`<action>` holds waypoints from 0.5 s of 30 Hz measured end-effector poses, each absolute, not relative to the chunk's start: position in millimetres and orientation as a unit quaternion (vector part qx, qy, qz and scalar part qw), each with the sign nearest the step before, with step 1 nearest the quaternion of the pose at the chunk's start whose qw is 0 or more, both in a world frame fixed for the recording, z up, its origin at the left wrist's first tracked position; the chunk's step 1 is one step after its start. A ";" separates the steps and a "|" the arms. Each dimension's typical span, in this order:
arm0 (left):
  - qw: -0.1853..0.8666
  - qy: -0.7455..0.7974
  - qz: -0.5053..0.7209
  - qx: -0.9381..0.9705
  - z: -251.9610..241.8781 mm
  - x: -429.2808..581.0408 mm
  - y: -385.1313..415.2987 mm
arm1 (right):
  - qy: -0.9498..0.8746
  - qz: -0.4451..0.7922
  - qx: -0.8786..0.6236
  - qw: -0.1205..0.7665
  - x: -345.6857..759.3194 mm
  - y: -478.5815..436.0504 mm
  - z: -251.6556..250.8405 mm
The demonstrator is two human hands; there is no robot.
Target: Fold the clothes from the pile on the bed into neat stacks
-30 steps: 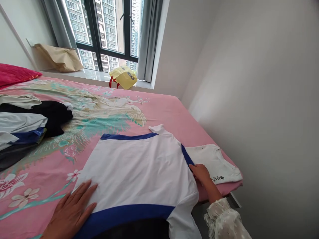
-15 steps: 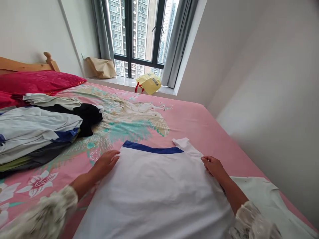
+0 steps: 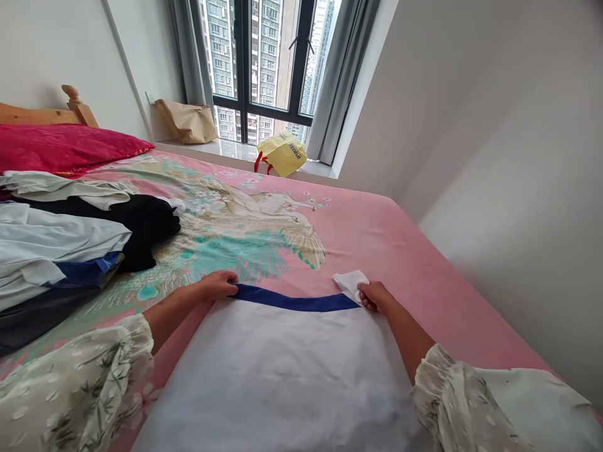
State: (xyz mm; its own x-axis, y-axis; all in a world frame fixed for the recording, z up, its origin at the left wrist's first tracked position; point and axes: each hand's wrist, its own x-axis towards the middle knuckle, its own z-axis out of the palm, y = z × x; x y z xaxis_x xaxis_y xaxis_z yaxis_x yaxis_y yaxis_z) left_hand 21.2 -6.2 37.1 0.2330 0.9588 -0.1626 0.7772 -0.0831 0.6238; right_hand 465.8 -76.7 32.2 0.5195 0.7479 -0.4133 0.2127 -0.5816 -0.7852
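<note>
White garment (image 3: pixel 292 370) is spread, far edge not folded in; I've left hand (image 3: pixel 219 285) and right hand (image 3: pixel 377 297) pinching its corners.

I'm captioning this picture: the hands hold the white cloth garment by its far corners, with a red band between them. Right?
Not quite: the head view shows a blue cloth band, not red, between the left hand and the right hand, which hold the white cloth garment by its far corners.
</note>
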 end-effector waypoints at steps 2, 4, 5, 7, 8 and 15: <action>0.342 0.597 0.171 0.705 38.9 19.3 -6.4 | -0.308 0.372 -0.791 0.375 466.7 -68.9 33.3; 0.351 0.599 0.230 0.682 44.0 19.1 -5.2 | -0.323 0.345 -0.781 0.409 466.5 -59.8 36.2; 0.343 0.603 0.264 0.670 47.9 19.8 -3.6 | -0.331 0.331 -0.776 0.423 466.0 -54.7 38.0; 0.315 0.611 0.320 0.652 57.4 22.9 1.9 | -0.350 0.303 -0.767 0.444 463.7 -44.8 42.3; 0.299 0.614 0.335 0.649 62.3 25.3 5.2 | -0.359 0.288 -0.764 0.452 462.0 -40.8 44.7; 0.203 0.575 0.357 0.708 65.7 70.8 -23.1 | -0.525 0.169 -0.712 0.434 414.3 -77.7 60.1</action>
State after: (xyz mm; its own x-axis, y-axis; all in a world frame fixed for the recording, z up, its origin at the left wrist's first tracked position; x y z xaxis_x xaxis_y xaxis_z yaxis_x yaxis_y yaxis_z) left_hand 70.8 -23.1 65.7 0.0846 0.9584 0.2727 0.6685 -0.2576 0.6977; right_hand 414.3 -77.7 60.1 0.3909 0.8950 0.2150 0.6013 -0.0714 -0.7958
